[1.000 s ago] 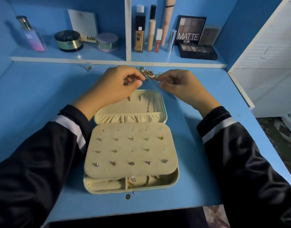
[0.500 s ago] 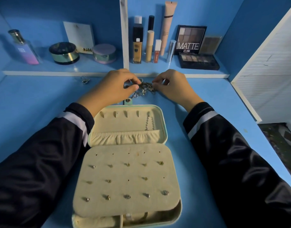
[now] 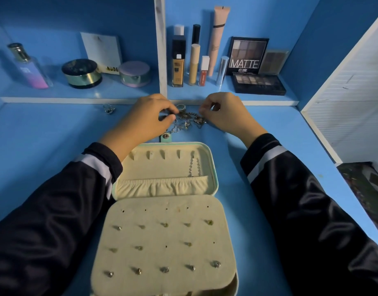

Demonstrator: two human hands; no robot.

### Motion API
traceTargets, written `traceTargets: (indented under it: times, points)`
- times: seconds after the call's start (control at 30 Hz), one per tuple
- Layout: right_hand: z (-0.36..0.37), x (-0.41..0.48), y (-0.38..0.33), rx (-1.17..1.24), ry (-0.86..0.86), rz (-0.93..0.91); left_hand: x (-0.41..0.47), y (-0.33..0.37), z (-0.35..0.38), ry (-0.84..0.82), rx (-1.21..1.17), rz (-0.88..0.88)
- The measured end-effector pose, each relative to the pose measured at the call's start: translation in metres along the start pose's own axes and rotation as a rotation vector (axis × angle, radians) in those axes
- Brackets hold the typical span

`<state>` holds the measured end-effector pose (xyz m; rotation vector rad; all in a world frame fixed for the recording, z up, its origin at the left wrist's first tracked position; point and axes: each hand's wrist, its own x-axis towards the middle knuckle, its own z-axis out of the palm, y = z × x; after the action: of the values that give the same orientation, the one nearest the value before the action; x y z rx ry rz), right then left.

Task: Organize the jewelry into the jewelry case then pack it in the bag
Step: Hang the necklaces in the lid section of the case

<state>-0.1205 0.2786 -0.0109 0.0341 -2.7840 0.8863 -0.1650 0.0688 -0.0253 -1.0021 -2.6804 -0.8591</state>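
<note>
our left hand (image 3: pixel 145 116) and right hand (image 3: pixel 225 113) still pinch the tangled chains (image 3: pixel 189 120) on the table (image 3: pixel 55 135) just far of the open case (image 3: pixel 213 165); nothing new is in it, so we're still untangling.

We have a single view, from a wide-angle camera worn on the head, facing forward and down. The open cream velvet jewelry case (image 3: pixel 162 238) sits nearest, right below the lens; the left hand (image 3: pixel 145 118) and right hand (image 3: pixel 224 116) pinch tangled metal chains (image 3: pixel 188 120) mid-frame; the blue cosmetics shelf (image 3: pixel 111 91) closes the far side.
</note>
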Motion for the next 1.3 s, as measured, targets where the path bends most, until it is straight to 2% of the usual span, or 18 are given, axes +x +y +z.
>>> traceTargets:
  times: [0.1, 0.43, 0.73, 0.97, 1.3]
  points:
    - [0.007, 0.005, -0.004, 0.014, 0.026, 0.044, 0.000, 0.001, 0.001, 0.013, 0.005, 0.015]
    - [0.009, 0.011, -0.014, 0.014, -0.118, 0.144, 0.001, 0.001, 0.002, -0.034, 0.034, 0.087]
    - [-0.007, 0.009, -0.016, 0.206, -0.105, 0.131, 0.002, 0.000, 0.001, -0.001, 0.029, 0.092]
    - [-0.013, 0.007, -0.024, 0.390, -0.035, 0.028, 0.006, 0.010, -0.005, 0.069, -0.183, -0.027]
    - [-0.020, 0.004, -0.034, 0.639, -0.072, -0.071, 0.008, 0.022, -0.003, 0.052, -0.425, -0.093]
